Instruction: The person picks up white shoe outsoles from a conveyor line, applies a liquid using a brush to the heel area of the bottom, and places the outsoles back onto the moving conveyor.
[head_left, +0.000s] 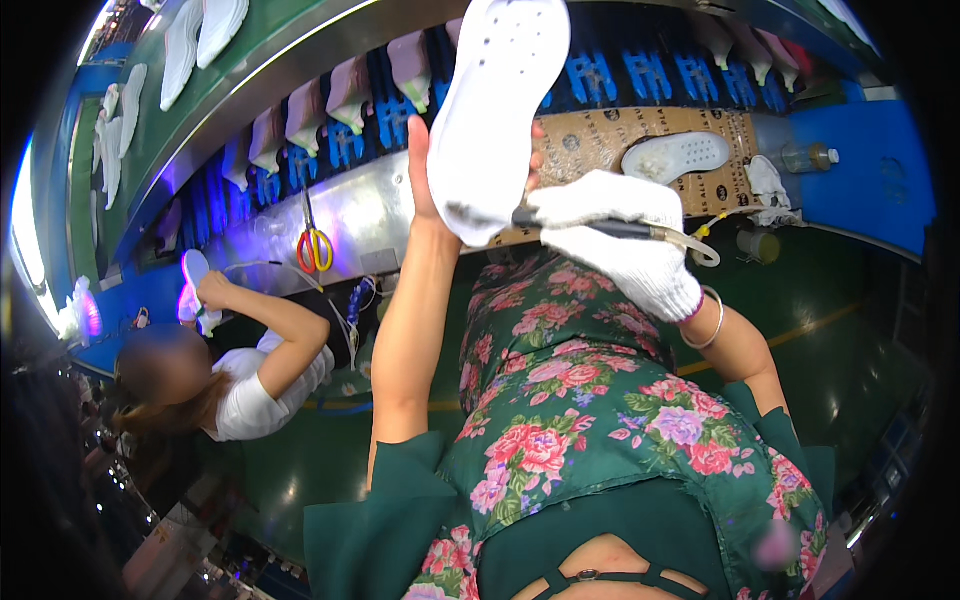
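Note:
A white shoe sole (491, 127) with small holes near its toe end is held up by my bare left hand (435, 180), thumb along one edge and fingers behind the other. My right hand (622, 236), in a white knitted glove, grips a black pen-like tool (600, 225) joined to a pale hose. The tool's tip is at the heel end of the sole, beside a dark smudge (469, 214); whether it touches cannot be told. Another perforated sole (679, 156) lies on the cardboard (585, 146) on the bench, beyond my right hand.
Scissors (315, 250) with red and yellow handles lie at the metal bench's edge (375, 259). A bottle (810, 157) and a white cloth (766, 182) are at the right. Shoe parts hang along the blue-lit rack (349, 94). A co-worker (262, 367) is at the left.

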